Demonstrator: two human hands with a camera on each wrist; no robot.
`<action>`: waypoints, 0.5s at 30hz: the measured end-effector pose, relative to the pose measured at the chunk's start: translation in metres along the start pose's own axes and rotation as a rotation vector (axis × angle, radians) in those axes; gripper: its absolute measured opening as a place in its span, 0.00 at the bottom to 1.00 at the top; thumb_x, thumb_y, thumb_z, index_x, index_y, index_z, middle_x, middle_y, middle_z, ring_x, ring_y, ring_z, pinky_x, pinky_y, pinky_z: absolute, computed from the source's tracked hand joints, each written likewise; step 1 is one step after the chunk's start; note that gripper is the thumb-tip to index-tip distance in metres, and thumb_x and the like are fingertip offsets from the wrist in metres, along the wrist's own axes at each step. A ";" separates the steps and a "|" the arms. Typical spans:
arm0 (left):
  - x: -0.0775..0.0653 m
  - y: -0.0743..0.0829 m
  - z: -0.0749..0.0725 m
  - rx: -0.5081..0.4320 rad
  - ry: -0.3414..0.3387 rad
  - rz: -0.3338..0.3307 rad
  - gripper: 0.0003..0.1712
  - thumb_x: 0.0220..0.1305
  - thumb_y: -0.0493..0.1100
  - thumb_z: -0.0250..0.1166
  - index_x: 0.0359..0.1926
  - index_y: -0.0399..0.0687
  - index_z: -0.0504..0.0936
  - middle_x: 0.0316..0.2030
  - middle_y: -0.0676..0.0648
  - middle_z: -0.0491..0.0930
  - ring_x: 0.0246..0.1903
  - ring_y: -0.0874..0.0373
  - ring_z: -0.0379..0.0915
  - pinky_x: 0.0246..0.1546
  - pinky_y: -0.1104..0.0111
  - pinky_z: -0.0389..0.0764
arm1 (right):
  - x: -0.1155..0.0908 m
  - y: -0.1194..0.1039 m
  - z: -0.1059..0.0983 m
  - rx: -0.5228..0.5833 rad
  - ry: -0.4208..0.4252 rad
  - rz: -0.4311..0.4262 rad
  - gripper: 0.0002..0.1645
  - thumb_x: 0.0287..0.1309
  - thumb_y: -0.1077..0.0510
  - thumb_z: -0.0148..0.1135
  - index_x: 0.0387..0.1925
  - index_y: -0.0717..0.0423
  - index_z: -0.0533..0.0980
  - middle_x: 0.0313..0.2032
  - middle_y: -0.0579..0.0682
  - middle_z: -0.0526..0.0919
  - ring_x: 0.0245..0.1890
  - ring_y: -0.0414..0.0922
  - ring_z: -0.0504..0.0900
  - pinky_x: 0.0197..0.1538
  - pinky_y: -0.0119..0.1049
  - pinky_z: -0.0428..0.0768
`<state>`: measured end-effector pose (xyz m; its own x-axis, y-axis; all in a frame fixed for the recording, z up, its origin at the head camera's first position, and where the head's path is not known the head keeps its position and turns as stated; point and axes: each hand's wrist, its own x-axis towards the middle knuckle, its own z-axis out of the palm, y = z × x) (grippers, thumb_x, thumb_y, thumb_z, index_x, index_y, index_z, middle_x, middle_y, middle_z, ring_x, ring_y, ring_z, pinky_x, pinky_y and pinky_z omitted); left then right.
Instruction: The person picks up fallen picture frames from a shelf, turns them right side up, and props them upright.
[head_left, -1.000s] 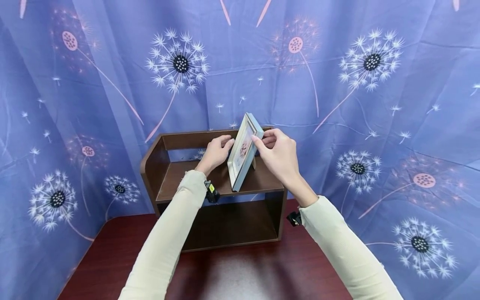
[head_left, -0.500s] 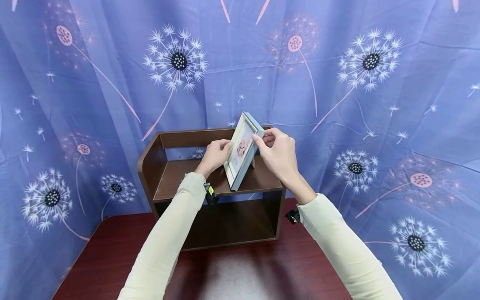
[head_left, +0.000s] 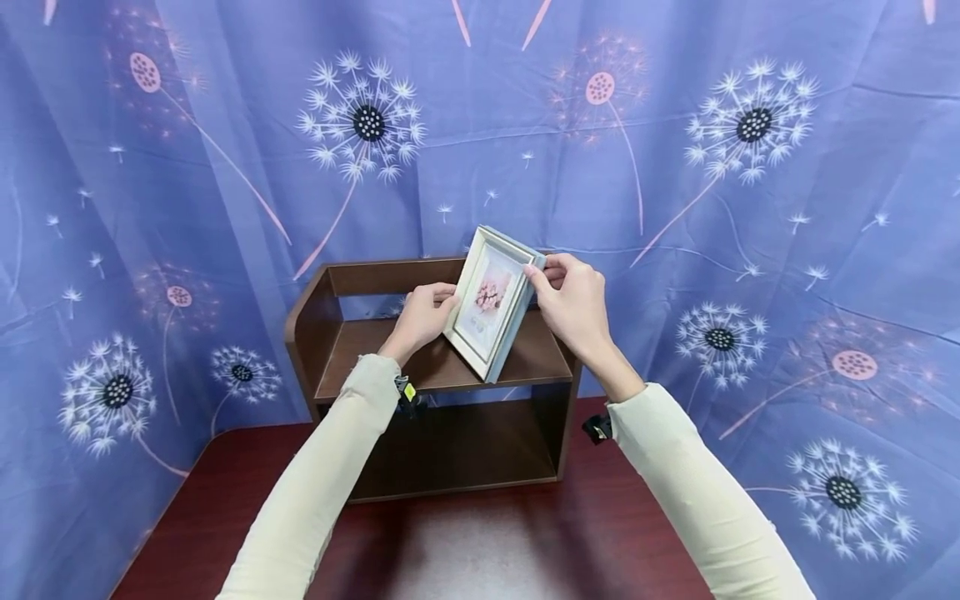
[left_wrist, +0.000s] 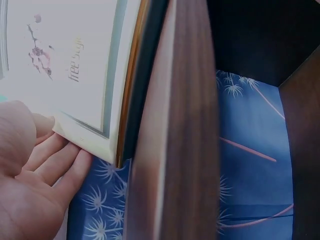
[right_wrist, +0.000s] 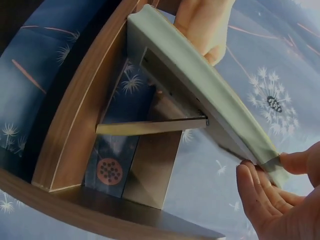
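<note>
A picture frame (head_left: 491, 302) with a pale border and a pink flower print leans back on the upper shelf of a brown desk rack (head_left: 551, 354). My left hand (head_left: 422, 318) pinches its left edge; in the left wrist view the thumb lies over the front and the fingers (left_wrist: 60, 160) reach behind the border. The right hand (head_left: 576, 304) grips the upper right edge between thumb and fingers. Seen from behind in the right wrist view, the frame's prop leg (right_wrist: 150, 127) is swung out, its end at the shelf board.
The rack's lower compartment (head_left: 457, 446) lies below the shelf, with a raised side panel (head_left: 309, 333) at the left. It stands on a dark red table (head_left: 247, 483). A blue dandelion-print curtain (head_left: 487, 108) hangs close behind.
The frame has turned so its front faces me more. My left hand has gone from near its edge to pinching it, while the right hand has kept its grip and shifted slightly right.
</note>
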<state>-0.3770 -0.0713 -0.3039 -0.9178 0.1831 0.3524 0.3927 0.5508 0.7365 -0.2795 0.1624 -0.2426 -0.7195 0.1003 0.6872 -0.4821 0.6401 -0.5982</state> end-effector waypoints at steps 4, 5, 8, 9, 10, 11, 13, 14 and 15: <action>-0.004 -0.001 -0.001 0.011 0.021 0.011 0.22 0.79 0.44 0.59 0.68 0.42 0.80 0.61 0.38 0.85 0.63 0.44 0.82 0.67 0.55 0.81 | 0.005 0.004 -0.002 -0.003 0.009 0.006 0.21 0.70 0.52 0.67 0.51 0.67 0.85 0.41 0.63 0.92 0.41 0.57 0.92 0.47 0.52 0.89; -0.006 -0.001 -0.002 0.014 0.028 0.010 0.22 0.79 0.44 0.60 0.67 0.42 0.81 0.61 0.38 0.86 0.62 0.44 0.83 0.66 0.55 0.81 | 0.006 0.005 -0.002 -0.004 0.009 0.008 0.21 0.70 0.52 0.67 0.52 0.67 0.85 0.41 0.64 0.92 0.42 0.57 0.93 0.48 0.52 0.89; -0.010 -0.002 -0.003 0.019 0.046 0.010 0.20 0.78 0.43 0.61 0.64 0.41 0.83 0.58 0.39 0.87 0.61 0.45 0.84 0.64 0.56 0.83 | 0.010 0.008 -0.004 0.000 0.001 0.018 0.21 0.71 0.53 0.66 0.53 0.67 0.85 0.42 0.64 0.92 0.42 0.57 0.93 0.47 0.51 0.90; -0.011 -0.002 -0.004 0.019 0.051 0.009 0.19 0.77 0.43 0.61 0.64 0.42 0.84 0.58 0.39 0.88 0.60 0.45 0.85 0.63 0.56 0.84 | 0.011 0.009 -0.005 0.002 -0.003 0.023 0.21 0.71 0.53 0.66 0.53 0.67 0.85 0.42 0.64 0.92 0.42 0.56 0.93 0.46 0.49 0.90; -0.012 -0.002 -0.005 0.018 0.056 0.007 0.19 0.77 0.43 0.62 0.63 0.42 0.84 0.57 0.39 0.88 0.59 0.46 0.85 0.62 0.56 0.84 | 0.013 0.011 -0.005 0.007 -0.010 0.030 0.21 0.72 0.53 0.65 0.54 0.66 0.84 0.43 0.64 0.92 0.41 0.56 0.93 0.44 0.47 0.91; -0.014 -0.001 -0.005 0.014 0.058 0.002 0.18 0.77 0.43 0.63 0.62 0.42 0.85 0.56 0.39 0.88 0.59 0.46 0.85 0.62 0.56 0.84 | 0.014 0.013 -0.005 0.014 -0.017 0.036 0.21 0.72 0.53 0.65 0.54 0.67 0.84 0.43 0.65 0.92 0.41 0.56 0.93 0.43 0.45 0.91; -0.018 0.000 -0.007 0.007 0.063 -0.001 0.18 0.76 0.44 0.64 0.61 0.43 0.86 0.55 0.40 0.89 0.58 0.46 0.86 0.61 0.56 0.85 | 0.018 0.017 -0.006 0.033 -0.035 0.053 0.21 0.72 0.54 0.64 0.56 0.68 0.83 0.45 0.66 0.91 0.40 0.57 0.94 0.39 0.38 0.91; -0.020 0.001 -0.007 -0.003 0.065 -0.005 0.17 0.75 0.43 0.65 0.60 0.43 0.86 0.54 0.40 0.89 0.58 0.46 0.86 0.61 0.56 0.85 | 0.020 0.020 -0.006 0.042 -0.045 0.061 0.21 0.73 0.55 0.63 0.56 0.68 0.83 0.46 0.66 0.91 0.41 0.57 0.93 0.38 0.36 0.91; -0.021 0.001 -0.007 -0.018 0.065 -0.010 0.17 0.75 0.43 0.65 0.60 0.42 0.86 0.54 0.40 0.89 0.58 0.47 0.86 0.60 0.57 0.86 | 0.023 0.023 -0.006 0.048 -0.053 0.068 0.21 0.73 0.55 0.62 0.57 0.69 0.83 0.47 0.67 0.91 0.41 0.58 0.93 0.38 0.34 0.90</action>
<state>-0.3564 -0.0804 -0.3065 -0.9163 0.1240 0.3809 0.3846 0.5378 0.7502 -0.3039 0.1834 -0.2381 -0.7762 0.1004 0.6224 -0.4542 0.5956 -0.6626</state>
